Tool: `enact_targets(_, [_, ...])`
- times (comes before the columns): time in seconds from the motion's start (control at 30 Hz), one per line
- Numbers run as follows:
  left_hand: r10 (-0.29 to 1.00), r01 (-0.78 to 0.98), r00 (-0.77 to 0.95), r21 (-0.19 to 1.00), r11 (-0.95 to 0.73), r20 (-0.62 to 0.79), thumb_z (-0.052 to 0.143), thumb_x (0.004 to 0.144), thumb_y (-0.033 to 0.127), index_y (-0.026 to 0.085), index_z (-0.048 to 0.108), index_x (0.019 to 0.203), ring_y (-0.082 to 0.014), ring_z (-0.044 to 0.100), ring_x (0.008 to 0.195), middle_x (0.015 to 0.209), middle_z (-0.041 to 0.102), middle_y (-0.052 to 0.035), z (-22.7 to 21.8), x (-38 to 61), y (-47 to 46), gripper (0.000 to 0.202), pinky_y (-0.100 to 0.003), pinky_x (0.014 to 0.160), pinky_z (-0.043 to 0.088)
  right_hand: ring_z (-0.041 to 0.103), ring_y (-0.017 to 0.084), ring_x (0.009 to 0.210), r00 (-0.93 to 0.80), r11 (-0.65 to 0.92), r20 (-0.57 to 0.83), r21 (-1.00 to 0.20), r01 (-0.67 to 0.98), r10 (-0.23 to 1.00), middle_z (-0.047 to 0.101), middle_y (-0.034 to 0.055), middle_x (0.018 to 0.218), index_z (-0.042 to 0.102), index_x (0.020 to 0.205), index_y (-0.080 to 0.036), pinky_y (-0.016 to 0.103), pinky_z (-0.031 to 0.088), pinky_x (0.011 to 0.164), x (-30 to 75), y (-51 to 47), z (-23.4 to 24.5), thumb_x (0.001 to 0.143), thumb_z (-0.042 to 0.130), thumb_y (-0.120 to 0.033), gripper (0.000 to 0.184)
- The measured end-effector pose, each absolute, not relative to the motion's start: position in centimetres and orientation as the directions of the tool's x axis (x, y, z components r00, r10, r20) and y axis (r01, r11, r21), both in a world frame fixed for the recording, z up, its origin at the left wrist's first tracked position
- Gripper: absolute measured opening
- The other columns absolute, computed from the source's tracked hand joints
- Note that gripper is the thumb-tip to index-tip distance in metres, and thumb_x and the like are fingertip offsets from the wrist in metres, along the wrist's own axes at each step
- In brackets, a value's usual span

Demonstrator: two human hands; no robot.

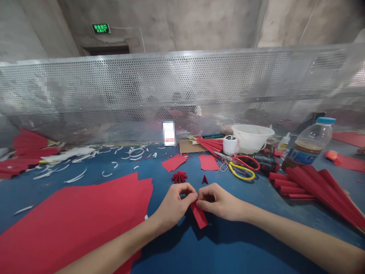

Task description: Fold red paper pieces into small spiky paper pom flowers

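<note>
L hand [178, 203] & R hand [221, 201] both pinch one red paper strip [200, 217] btwn them — both nearly closed. Red paper star [179, 176] just past L hand, scissors [229, 158] past R hand.

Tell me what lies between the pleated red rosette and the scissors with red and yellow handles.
In the head view, a small folded red piece sits between the rosette and the scissors, with flat red paper just behind it.

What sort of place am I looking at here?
Probably a craft workshop, though I can't be certain. Large flat red paper sheets, metal scissors with red and yellow handles, and a rectangular green-lit EXIT sign point that way.
</note>
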State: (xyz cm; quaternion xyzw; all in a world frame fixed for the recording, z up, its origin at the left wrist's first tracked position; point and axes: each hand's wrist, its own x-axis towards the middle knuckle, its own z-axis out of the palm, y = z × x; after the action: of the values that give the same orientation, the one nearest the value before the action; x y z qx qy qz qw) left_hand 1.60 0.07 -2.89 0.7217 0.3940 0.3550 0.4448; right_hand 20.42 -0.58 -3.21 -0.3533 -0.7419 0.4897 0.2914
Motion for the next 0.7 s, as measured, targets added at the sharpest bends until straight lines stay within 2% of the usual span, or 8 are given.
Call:
enact_targets(0.13, [0.926,0.26,0.325,0.924,-0.281,0.191,0.058,0.085,0.026,0.015,0.063,0.069,-0.0131,0.051,0.066,0.068,0.06,-0.0004,-3.0,1.58,0.08,0.02,-0.021,0.061,0.039,0.032,0.008,0.053,-0.573,0.265,0.074,-0.93,0.256,0.816,0.041,-0.005,0.056,0.054,0.065,-0.014,0.022,0.024,0.047,20.38,-0.36,-3.1,0.087,0.058,-0.032,0.029])
enact_targets(0.3, [0.971,0.216,0.191,0.959,-0.182,0.142,0.061,0.084,0.036,0.016,0.061,0.07,-0.0082,0.036,0.05,0.061,0.052,0.0028,-3.12,1.58,0.25,0.025,-0.02,0.048,0.031,0.033,0.007,0.051,-0.595,0.261,0.05,-0.926,0.274,0.802,0.043,-0.0051,0.056,0.056,0.067,-0.014,0.022,0.023,0.045,20.61,0.04,-3.04,0.089,0.057,-0.032,0.029])
enact_targets(0.43, [0.979,0.179,0.151,0.97,-0.163,0.136,0.062,0.084,0.04,0.016,0.062,0.072,-0.0065,0.031,0.044,0.059,0.051,0.004,-3.41,1.56,0.32,0.027,-0.021,0.045,0.029,0.033,0.007,0.049,-0.59,0.242,0.033,-0.929,0.279,0.807,0.043,-0.0054,0.055,0.055,0.068,-0.015,0.022,0.023,0.044,20.69,0.11,-2.82,0.092,0.055,-0.035,0.031])
enact_targets(0.57, [0.978,0.196,0.122,0.961,-0.194,0.172,0.061,0.085,0.041,0.016,0.065,0.076,-0.0081,0.04,0.047,0.064,0.059,0.0024,-3.51,1.51,0.3,0.027,-0.021,0.05,0.035,0.035,0.008,0.05,-0.568,0.252,0.042,-0.921,0.297,0.822,0.043,-0.0051,0.055,0.053,0.069,-0.015,0.022,0.025,0.046,20.66,0.06,-2.58,0.094,0.052,-0.039,0.035])
enact_targets(0.7, [0.969,0.241,0.097,0.94,-0.243,0.225,0.061,0.086,0.04,0.017,0.067,0.077,-0.0145,0.057,0.065,0.072,0.067,-0.0013,-3.21,1.55,0.13,0.025,-0.024,0.064,0.045,0.04,0.009,0.053,-0.541,0.249,0.057,-0.924,0.289,0.839,0.046,-0.0041,0.057,0.051,0.069,-0.016,0.022,0.029,0.05,20.76,-0.01,-2.61,0.096,0.049,-0.039,0.036])
